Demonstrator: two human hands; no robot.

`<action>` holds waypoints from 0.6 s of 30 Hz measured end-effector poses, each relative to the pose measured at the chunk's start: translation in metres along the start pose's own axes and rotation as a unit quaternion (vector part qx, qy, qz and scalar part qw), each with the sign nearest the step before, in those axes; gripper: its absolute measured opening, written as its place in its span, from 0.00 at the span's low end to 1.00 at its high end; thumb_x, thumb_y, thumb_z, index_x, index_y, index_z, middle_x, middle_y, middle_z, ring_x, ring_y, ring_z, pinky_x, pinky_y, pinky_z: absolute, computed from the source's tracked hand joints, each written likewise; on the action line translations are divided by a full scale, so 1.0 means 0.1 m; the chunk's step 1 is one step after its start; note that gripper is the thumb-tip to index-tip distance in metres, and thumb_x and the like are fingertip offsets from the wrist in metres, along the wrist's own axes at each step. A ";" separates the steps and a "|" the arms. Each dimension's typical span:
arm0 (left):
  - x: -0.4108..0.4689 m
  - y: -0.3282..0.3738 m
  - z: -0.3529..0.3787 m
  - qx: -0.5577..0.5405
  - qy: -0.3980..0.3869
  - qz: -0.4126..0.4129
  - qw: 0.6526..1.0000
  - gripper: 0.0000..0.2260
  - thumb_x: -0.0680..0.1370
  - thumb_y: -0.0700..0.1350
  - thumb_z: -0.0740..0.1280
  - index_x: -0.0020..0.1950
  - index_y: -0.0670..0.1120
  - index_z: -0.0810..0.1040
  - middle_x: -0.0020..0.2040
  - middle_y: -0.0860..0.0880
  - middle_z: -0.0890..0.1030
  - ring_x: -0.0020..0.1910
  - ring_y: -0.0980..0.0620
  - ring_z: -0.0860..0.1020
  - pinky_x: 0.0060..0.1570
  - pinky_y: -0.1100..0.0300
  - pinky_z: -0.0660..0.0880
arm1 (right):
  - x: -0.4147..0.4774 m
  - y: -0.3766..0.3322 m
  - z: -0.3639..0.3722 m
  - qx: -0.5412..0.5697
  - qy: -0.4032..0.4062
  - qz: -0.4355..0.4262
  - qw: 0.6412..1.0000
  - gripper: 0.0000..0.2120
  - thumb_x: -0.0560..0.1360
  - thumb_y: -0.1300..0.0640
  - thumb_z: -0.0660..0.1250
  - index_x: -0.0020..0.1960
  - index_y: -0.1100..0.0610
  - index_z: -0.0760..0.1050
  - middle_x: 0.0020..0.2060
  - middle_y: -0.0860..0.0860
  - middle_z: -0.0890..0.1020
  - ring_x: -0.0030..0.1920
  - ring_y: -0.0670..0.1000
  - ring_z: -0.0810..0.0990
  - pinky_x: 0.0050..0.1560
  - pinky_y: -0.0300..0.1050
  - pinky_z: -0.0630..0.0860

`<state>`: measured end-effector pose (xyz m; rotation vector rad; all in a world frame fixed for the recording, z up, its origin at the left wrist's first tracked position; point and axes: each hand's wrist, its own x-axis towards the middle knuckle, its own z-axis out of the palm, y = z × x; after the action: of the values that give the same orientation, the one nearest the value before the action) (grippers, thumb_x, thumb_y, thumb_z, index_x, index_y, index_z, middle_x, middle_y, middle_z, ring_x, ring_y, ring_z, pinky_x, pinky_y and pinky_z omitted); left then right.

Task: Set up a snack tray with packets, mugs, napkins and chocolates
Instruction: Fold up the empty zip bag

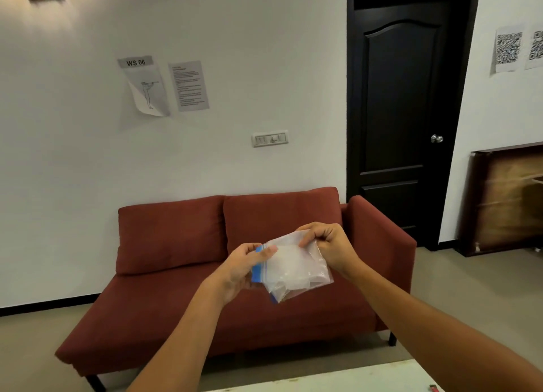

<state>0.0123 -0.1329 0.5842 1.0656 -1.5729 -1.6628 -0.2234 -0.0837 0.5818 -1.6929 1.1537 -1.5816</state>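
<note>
Bag: I hold a clear zip bag [293,269] up in the air in front of me, above the sofa [182,291], with white contents I cannot make out.
Left hand: my left hand [244,269] has its fingers [269,252] pinched closed on the blue strip at the bag's left edge.
Right hand: my right hand [329,246] grips the bag's upper right corner, fingers curled tight on the plastic.
Desk: only its pale far edge [338,377] shows at the bottom, below my arms.
Room: a dark door [402,112] stands closed behind the sofa's right arm.
</note>
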 end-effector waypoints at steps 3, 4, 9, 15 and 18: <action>0.04 0.05 0.03 -0.029 0.056 0.021 0.998 0.34 0.61 0.46 0.86 0.64 0.42 0.77 0.57 0.42 0.85 0.52 0.44 0.86 0.48 0.48 0.83 | 0.05 -0.06 -0.01 -0.005 0.011 0.012 1.000 0.16 0.71 0.80 0.65 0.46 0.66 0.86 0.51 0.59 0.85 0.56 0.61 0.83 0.56 0.59 0.82; 0.06 0.07 0.03 -0.038 0.083 0.040 0.995 0.34 0.60 0.44 0.86 0.62 0.43 0.78 0.56 0.43 0.85 0.50 0.45 0.86 0.46 0.49 0.84 | 0.07 -0.08 -0.03 -0.008 0.003 0.029 1.000 0.18 0.72 0.78 0.65 0.54 0.62 0.85 0.52 0.57 0.86 0.57 0.60 0.83 0.56 0.56 0.83; 0.12 0.18 0.07 -0.059 0.158 0.119 0.978 0.27 0.63 0.42 0.84 0.59 0.45 0.79 0.52 0.46 0.86 0.49 0.47 0.86 0.43 0.53 0.84 | 0.11 -0.14 -0.21 0.162 -0.091 0.219 0.958 0.34 0.74 0.48 0.66 0.75 0.36 0.56 0.64 0.53 0.81 0.62 0.56 0.82 0.63 0.55 0.78; 0.14 0.27 0.15 -0.044 0.124 0.190 0.973 0.25 0.62 0.45 0.84 0.56 0.45 0.81 0.50 0.47 0.87 0.48 0.48 0.86 0.43 0.57 0.82 | 0.13 -0.10 -0.22 0.050 -0.148 0.188 0.970 0.22 0.73 0.56 0.77 0.66 0.53 0.78 0.57 0.52 0.86 0.58 0.54 0.85 0.58 0.52 0.82; 0.13 0.23 0.10 -0.060 0.127 0.201 0.970 0.24 0.62 0.46 0.83 0.55 0.44 0.82 0.50 0.46 0.87 0.50 0.46 0.86 0.43 0.55 0.83 | 0.13 -0.10 -0.29 0.066 -0.089 0.147 0.983 0.11 0.76 0.57 0.74 0.58 0.56 0.84 0.54 0.54 0.87 0.55 0.55 0.86 0.52 0.46 0.83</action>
<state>-0.0051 -0.1411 0.6043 0.7974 -1.3906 -1.2751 -0.2504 -0.0857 0.6020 -1.4672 1.1221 -1.2707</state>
